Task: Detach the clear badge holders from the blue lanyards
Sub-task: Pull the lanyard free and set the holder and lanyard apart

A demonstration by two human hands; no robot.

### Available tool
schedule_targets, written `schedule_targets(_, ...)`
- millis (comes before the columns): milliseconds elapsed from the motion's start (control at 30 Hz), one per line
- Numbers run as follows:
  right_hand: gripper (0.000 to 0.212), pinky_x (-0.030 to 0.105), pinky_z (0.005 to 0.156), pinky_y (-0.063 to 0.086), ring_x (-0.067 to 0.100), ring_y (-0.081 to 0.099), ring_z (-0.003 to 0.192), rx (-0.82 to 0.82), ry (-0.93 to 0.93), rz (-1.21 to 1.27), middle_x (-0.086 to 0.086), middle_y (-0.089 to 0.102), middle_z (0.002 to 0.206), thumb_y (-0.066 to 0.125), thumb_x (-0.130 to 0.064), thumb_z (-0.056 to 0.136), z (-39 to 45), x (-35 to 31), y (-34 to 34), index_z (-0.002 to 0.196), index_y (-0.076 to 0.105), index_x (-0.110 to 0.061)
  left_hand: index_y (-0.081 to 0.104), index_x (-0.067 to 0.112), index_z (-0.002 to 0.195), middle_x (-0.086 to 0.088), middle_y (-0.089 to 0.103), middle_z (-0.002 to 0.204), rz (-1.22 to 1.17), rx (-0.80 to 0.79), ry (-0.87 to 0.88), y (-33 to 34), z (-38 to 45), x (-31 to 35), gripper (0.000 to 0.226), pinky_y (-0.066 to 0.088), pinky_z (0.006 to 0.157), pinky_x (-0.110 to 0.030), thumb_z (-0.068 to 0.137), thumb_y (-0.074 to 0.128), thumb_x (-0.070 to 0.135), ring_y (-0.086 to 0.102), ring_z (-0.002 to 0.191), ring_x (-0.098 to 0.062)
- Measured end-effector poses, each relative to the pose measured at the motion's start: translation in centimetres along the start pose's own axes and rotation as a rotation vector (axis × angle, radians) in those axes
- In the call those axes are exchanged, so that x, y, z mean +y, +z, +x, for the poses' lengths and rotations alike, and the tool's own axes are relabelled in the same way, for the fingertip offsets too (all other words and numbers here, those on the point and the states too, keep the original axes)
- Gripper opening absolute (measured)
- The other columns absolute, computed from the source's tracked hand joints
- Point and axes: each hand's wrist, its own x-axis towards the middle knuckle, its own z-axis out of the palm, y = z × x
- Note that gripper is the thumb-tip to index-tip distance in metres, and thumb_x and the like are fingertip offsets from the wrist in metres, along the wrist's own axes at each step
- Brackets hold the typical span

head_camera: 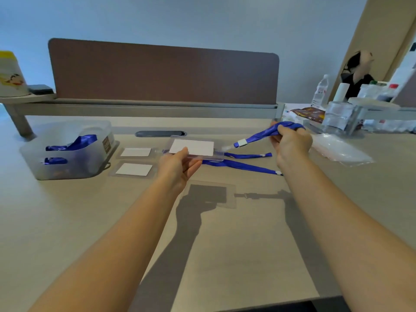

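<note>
- Clear plastic is pinched by the left hand [177,167]: a badge holder [191,147] with a white card inside is held by its near edge, thumb on top, fingers closed under it, lifted off the desk [225,255].
- Blue ribbon is bunched in the right hand [290,143], which is closed around the lanyard [265,132]; a white collar sits on the strap just short of its clip.
- From the held badge holder, the lanyard runs off to the right and slightly away, so the long axis of holder and strap lies roughly left to right between the two hands. The pale clip end is seen just beside the holder's right edge; whether it is hooked in or already free cannot be told.
- The coming move is judged to turn on this line: the hands would be drawn apart along it, the right hand being nearer the clip.
- Beyond the held badge holder on the right, two more blue straps [247,164] lie on the desk under it.
- To its left, two loose holders [135,161] with white cards lie flat, seemingly already detached.
- Further left, a clear bin [67,152] is seen holding blue lanyards; a brown label on its side is too small to be read.
- A cartoon figure is printed on a white cup [11,75] at the far left; no legible writing is found.
</note>
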Motion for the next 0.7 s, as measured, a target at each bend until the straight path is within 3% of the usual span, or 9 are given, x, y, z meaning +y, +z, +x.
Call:
schedule_targets(133,0.014,0.033,0.083,0.053,0.02,0.062,0.079,-0.079,0.172,-0.056,0.015,0.066,0.1,0.047,0.005,0.089,-1.9,4.9,1.1,0.082,0.053,-0.004,0.047,0.002,0.117,-0.01,0.061,0.08,0.023,0.123,-0.011,-5.3,0.4,-0.2,0.027,0.055,0.041,-0.018,0.093,0.046,0.013,0.062,0.066,-0.018)
schedule_targets(167,0.011,0.033,0.082,0.052,0.021,0.062,0.076,-0.095,0.223,-0.073,0.019,0.066,0.105,0.047,0.005,0.088,-2.6,6.0,1.4,0.091,0.056,0.0,0.048,0.003,0.117,-0.01,0.061,0.081,0.04,0.16,-0.024,-6.7,0.5,-0.2,0.027,0.055,0.04,-0.018,0.092,0.047,0.014,0.062,0.067,-0.018)
schedule_targets(233,0.036,0.034,0.084,0.052,0.02,0.064,0.071,-0.121,0.325,-0.103,0.018,0.066,0.097,0.046,0.006,0.088,-3.8,8.2,1.9,0.124,0.047,0.006,0.049,0.003,0.115,-0.012,0.062,0.087,0.07,0.227,-0.055,-9.2,0.6,0.0,0.027,0.053,0.037,-0.017,0.091,0.049,0.016,0.062,0.067,-0.018)
schedule_targets(267,0.043,0.035,0.086,0.052,0.023,0.067,0.08,-0.129,0.361,-0.114,0.019,0.066,0.099,0.046,0.006,0.088,-4.4,9.1,2.1,0.131,0.041,0.006,0.05,0.004,0.113,-0.013,0.061,0.09,0.083,0.256,-0.07,-10.3,0.7,0.0,0.026,0.053,0.036,-0.017,0.091,0.05,0.017,0.062,0.067,-0.018)
schedule_targets(333,0.046,0.038,0.089,0.051,0.03,0.065,0.107,-0.126,0.448,-0.152,0.023,0.062,0.119,0.044,0.006,0.089,-5.3,10.3,2.5,0.134,0.038,0.004,0.05,0.005,0.109,-0.013,0.061,0.088,0.094,0.275,-0.093,-12.0,0.6,0.2,0.023,0.053,0.037,-0.018,0.091,0.05,0.018,0.061,0.068,-0.019)
schedule_targets(400,0.044,0.038,0.093,0.05,0.029,0.06,0.116,-0.101,0.535,-0.153,0.022,0.058,0.128,0.043,0.004,0.091,-5.6,11.2,2.9,0.135,0.038,0.001,0.049,0.005,0.11,-0.011,0.06,0.085,0.08,0.257,-0.117,-12.9,0.6,0.4,0.023,0.054,0.04,-0.02,0.092,0.049,0.019,0.061,0.069,-0.019)
schedule_targets(500,0.043,0.036,0.095,0.05,0.028,0.058,0.118,-0.096,0.612,-0.139,0.017,0.055,0.131,0.038,0.003,0.093,-5.9,11.6,3.6,0.135,0.038,-0.002,0.044,0.005,0.121,-0.012,0.06,0.088,0.036,0.218,-0.158,-13.4,1.0,0.4,0.031,0.056,0.07,-0.03,0.093,0.046,0.016,0.061,0.075,-0.021)
schedule_targets(600,0.041,0.039,0.101,0.045,0.03,0.055,0.119,-0.168,0.597,-0.239,0.018,0.053,0.128,0.036,0.006,0.093,-5.8,12.0,3.9,0.134,0.038,0.003,0.039,0.003,0.128,-0.018,0.059,0.114,0.008,0.223,-0.194,-13.7,1.3,0.3,0.035,0.045,0.086,-0.039,0.093,0.042,0.008,0.058,0.107,-0.027)
schedule_targets(700,0.039,0.038,0.105,0.043,0.029,0.052,0.124,-0.215,0.59,-0.336,0.023,0.05,0.134,0.035,0.006,0.093,-6.1,12.3,4.0,0.132,0.041,0.007,0.035,-0.002,0.13,-0.016,0.056,0.09,0.007,0.189,-0.176,-14.2,1.2,0.2,0.037,0.042,0.094,-0.04,0.093,0.041,0.003,0.058,0.099,-0.028)
